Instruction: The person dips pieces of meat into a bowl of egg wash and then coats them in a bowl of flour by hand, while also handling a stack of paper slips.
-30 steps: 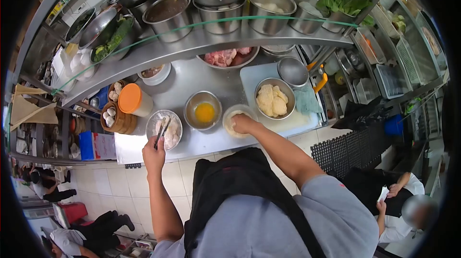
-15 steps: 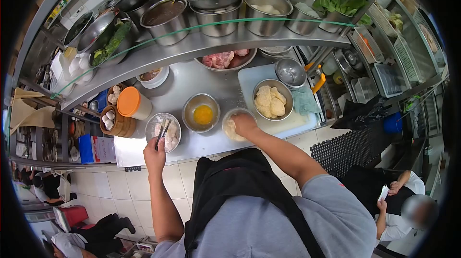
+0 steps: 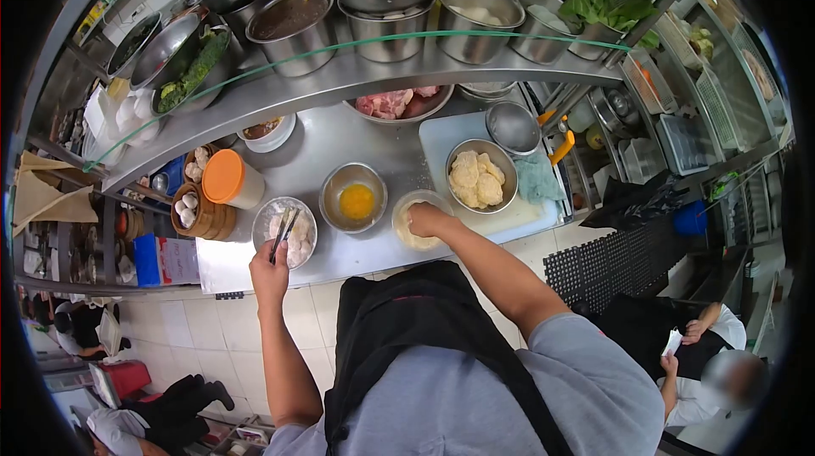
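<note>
Left hand (image 3: 270, 276) clamped on tongs (image 3: 280, 239), tips over pale pieces (image 3: 301, 250) in the white-rimmed bowl (image 3: 259, 227), 8 o'clock of the egg bowl (image 3: 330, 191). Right hand (image 3: 430, 221) down in the crumb bowl (image 3: 396, 225), 4 o'clock; fingertips hidden, can't tell grip. Best done with light, even pressing, crumb hand dry. Egg bowl: yellow liquid (image 3: 356, 201). Metal bowl (image 3: 513, 181), 3 o'clock: breaded-looking pieces (image 3: 477, 181). Basin (image 3: 401, 120), 1 o'clock: raw-looking meat (image 3: 385, 105).

Arms (image 3: 291, 354) reach forward, left grip (image 3: 269, 273) curled, right grip (image 3: 427, 220) downturned.
</note>
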A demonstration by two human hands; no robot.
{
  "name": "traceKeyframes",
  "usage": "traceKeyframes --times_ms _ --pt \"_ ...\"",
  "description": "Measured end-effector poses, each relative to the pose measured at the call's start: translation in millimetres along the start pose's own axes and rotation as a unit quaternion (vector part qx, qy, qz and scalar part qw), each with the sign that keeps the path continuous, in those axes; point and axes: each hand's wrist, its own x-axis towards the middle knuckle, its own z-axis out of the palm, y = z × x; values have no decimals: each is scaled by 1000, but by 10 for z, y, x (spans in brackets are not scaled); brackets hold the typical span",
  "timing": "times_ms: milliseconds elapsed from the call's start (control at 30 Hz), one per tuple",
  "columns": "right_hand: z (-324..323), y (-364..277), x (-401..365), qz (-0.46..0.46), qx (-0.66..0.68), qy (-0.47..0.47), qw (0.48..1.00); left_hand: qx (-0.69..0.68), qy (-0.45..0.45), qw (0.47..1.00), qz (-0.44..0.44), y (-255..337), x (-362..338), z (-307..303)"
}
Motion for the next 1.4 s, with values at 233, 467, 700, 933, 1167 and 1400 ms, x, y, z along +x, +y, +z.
traceKeyframes --times_ms 233,467,700,933,1167,1400 --pt "58 79 194 -6 10 27 1000 -2 -16 999 -32 -10 -3 72" --pt "-47 47 272 -11 18 18 1000 -14 -3 1000 -14 46 17 88" --pt "-199 -305 -424 3 -84 199 976 -7 -33 999 1 156 -20 131" --pt "44 -119 4 -22 -131 277 952 -10 -62 998 19 326 58 214" --pt "-426 -117 -73 -1 -36 71 997 3 -42 999 13 135 75 52" --pt "-452 -112 -27 24 -25 -4 999 -2 -48 999 -24 19 85 8"
